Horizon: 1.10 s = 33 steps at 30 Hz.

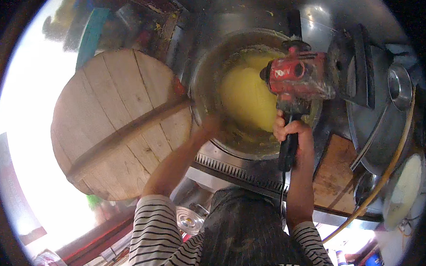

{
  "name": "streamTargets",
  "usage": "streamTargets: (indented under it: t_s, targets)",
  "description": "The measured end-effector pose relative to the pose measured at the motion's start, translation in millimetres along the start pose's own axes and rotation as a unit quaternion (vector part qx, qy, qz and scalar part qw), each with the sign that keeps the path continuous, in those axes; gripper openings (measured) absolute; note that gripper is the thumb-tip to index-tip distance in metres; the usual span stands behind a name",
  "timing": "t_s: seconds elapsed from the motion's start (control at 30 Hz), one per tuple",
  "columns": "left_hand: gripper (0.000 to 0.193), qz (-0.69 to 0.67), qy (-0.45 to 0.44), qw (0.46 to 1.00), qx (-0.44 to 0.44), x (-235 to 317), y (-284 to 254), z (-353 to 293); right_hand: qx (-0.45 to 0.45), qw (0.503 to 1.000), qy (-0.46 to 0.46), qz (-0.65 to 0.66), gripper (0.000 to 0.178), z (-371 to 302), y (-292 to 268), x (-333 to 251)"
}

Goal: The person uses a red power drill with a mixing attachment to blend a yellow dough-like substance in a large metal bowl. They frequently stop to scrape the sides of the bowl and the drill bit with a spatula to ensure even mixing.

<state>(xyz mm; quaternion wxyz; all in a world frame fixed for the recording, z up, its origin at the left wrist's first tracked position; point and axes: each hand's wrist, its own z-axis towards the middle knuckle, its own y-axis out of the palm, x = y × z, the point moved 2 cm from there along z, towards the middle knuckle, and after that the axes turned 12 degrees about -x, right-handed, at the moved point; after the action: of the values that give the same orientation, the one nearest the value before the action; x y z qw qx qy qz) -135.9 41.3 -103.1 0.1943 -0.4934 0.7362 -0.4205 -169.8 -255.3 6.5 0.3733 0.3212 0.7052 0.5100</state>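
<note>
My right hand (295,128) is wrapped round the black rear handle of a red and black power drill (298,76), held over the right side of a big metal pot (204,86). Inside the pot is a smooth yellow mass (246,92), like a thick paste or batter. The drill hides part of it, and I see no mixing rod. My left hand (214,127) is at the near left of the pot, by its rim. It is dark and blurred, so its fingers do not show clearly. A power cord runs down from the drill's handle.
A round wooden lid (114,113) with a crossbar stands left of the pot. At the right are a wok (379,136), a metal ladle (400,86), a long pole (393,176) and a wooden board (334,171). A slotted metal strip (237,169) edges the counter.
</note>
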Motion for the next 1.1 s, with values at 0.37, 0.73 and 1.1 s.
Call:
streamTargets:
  t_s: [0.37,0.73,1.1]
  targets:
    - [0.032,-0.144,-0.036,0.986,-0.075,-5.1,2.0,5.0,0.019,0.998,-0.022,-0.06,0.042,-24.8,-6.9,-27.0]
    - [0.033,-0.289,-0.038,0.954,-0.068,-6.4,63.5,-4.1,0.022,0.997,-0.016,-0.074,0.044,-78.1,13.7,-21.9]
    - [0.02,-0.015,0.084,0.996,-0.002,56.6,1.8,-75.6,0.062,0.996,0.029,-0.063,0.041,-97.6,40.4,13.3]
